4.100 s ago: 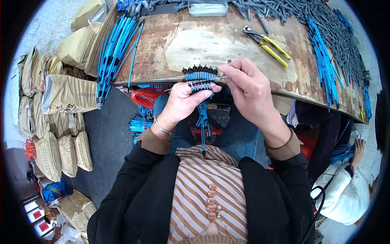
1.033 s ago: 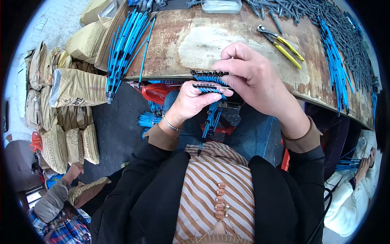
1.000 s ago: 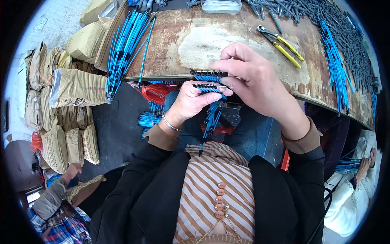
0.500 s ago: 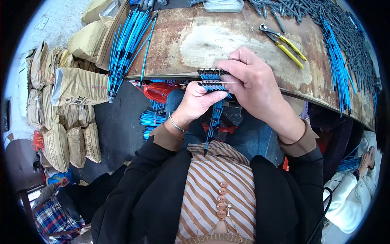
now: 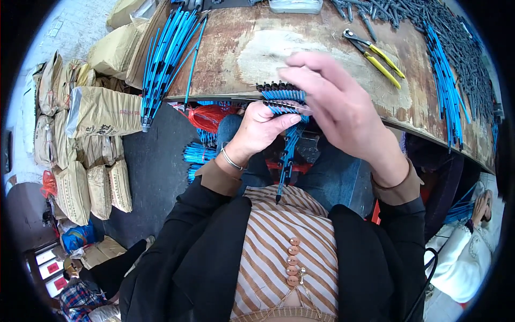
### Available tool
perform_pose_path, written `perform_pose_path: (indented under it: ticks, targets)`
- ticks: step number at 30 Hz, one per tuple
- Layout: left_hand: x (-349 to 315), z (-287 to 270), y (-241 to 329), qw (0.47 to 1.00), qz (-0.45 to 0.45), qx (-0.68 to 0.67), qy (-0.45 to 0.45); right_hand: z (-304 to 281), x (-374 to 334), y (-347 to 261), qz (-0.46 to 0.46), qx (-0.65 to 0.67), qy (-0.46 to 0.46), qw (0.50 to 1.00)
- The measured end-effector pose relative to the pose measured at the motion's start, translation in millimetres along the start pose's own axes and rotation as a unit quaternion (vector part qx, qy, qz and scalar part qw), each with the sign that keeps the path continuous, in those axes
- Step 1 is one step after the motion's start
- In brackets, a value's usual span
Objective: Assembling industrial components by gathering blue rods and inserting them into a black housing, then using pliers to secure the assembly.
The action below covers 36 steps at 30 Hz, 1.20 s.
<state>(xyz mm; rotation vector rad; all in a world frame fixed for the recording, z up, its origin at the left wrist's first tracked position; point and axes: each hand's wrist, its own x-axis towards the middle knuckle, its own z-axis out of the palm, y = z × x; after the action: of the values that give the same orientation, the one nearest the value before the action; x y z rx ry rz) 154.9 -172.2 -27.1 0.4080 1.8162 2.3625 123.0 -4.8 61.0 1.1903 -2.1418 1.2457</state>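
My left hand (image 5: 257, 131) is closed round a bundle of thin blue rods with black ends (image 5: 283, 96), just off the near edge of the table. Its thumb lies along the lower row of the bundle. A thin pale strand crosses the black ends there. More blue rods with black tips (image 5: 288, 155) hang below this hand, above my lap. To the right, my right hand (image 5: 346, 107) is raised over the bundle, its fingers stretched out and slightly blurred. The thumb of that hand is hidden, and nothing shows in its fingers.
On the wooden table (image 5: 225, 64) lie yellow-handled pliers (image 5: 382, 64), a pile of grey plug-like pieces (image 5: 461, 59) and blue rods (image 5: 448, 96). Another blue rod bundle (image 5: 166, 64) overhangs the left edge. Paper sacks (image 5: 104, 115) stand on the left. Co-workers sit behind on both sides.
My right hand has lifted off the bundle, its fingers going from a pinch to stretched out. The bundle in my left hand has tilted slightly, and the hanging rods have swung a little right.
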Motion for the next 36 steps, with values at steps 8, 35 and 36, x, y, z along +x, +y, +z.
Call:
perform_pose_path:
  ticks: [8,35,36]
  targets:
    - [7.0,1.2,-4.5,0.999,0.020,-0.004,-0.029,-19.2,-21.4,16.9,0.088,-0.126,-0.014,0.988]
    - [61.6,-12.4,51.5,0.984,-0.079,-0.148,0.061,-32.1,-17.1,7.3,0.275,0.270,0.192,0.903]
    - [74.7,-19.1,57.2,0.988,-0.048,-0.140,0.049,-36.5,-15.0,5.7,0.235,0.254,0.205,0.915]
